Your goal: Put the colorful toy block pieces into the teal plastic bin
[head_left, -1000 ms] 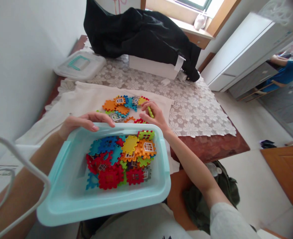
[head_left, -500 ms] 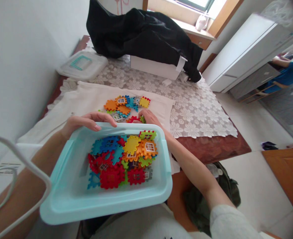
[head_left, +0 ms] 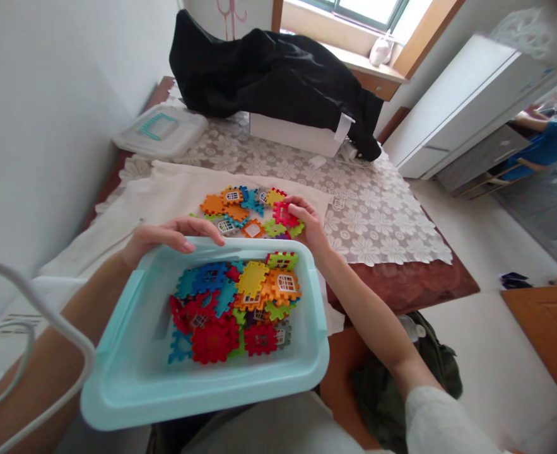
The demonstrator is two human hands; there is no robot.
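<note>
Red plastic piece (head_left: 282,214), half hidden, pinched in right hand's (head_left: 304,222) grip; left hand (head_left: 171,234) clasping turquoise tub's rim (head_left: 226,244).

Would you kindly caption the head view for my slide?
Left hand grips an aqua tub of plastic tiles; right hand holds a red tile.

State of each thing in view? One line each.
left hand: gripping the tub's far rim
right hand: holding the red waffle block
red waffle block: held above the loose blocks
light blue plastic tub: held up, filled with coloured waffle blocks
loose waffle blocks: piled on the white cloth
clear plastic lid: lying on the lace tablecloth
black fabric: heaped on the white box
white box: partly covered
</note>
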